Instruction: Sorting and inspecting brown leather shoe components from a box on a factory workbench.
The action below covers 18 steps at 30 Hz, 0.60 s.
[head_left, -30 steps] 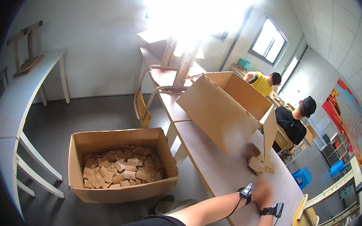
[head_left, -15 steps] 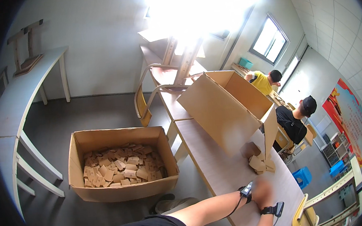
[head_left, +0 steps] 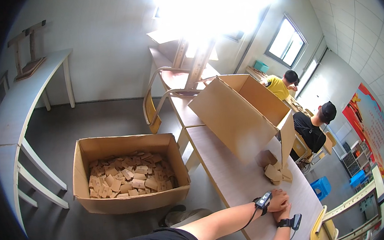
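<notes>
Cardboard pieces (head_left: 273,173) lie in a small cluster on a pale table (head_left: 213,159), just beside a large open carton (head_left: 228,117). Nearer the wearer, the left hand (head_left: 278,199) and right hand (head_left: 282,213) meet, fingers curled; whether they hold anything cannot be told. On the floor, another box (head_left: 133,203) contains many brown pieces (head_left: 128,174).

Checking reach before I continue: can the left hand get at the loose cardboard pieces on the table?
Probably yes: the left hand is near the cardboard pieces, with nothing visible between them, though it overlaps the right hand.
</notes>
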Available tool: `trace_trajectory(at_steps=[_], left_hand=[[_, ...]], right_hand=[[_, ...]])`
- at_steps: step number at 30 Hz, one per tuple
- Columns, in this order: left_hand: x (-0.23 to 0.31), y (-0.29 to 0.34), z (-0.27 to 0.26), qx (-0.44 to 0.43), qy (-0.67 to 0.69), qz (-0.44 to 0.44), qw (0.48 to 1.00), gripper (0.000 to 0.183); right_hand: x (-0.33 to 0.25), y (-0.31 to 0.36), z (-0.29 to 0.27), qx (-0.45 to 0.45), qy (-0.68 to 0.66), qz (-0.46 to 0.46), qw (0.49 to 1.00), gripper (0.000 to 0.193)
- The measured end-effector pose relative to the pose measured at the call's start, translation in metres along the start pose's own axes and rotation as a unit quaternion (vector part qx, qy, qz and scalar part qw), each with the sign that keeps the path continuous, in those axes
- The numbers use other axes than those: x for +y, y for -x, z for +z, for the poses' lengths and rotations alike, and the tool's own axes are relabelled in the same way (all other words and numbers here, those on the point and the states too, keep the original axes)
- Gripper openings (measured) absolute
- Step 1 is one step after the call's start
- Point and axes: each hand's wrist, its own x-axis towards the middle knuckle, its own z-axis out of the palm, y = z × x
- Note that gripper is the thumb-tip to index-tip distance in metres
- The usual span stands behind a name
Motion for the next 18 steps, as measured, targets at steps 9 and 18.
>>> trace_trajectory(at_steps=[9, 18], left_hand=[[0.002, -0.002, -0.004, -0.04, -0.01, 0.002, 0.999, 0.027], [0.003, -0.001, -0.007, -0.037, -0.003, -0.008, 0.999, 0.03]], right_hand=[[0.017, -0.008, 0.024, -0.006, 0.034, -0.011, 0.999, 0.056], [0.024, -0.012, 0.04, -0.007, 0.047, -0.01, 0.999, 0.058]])
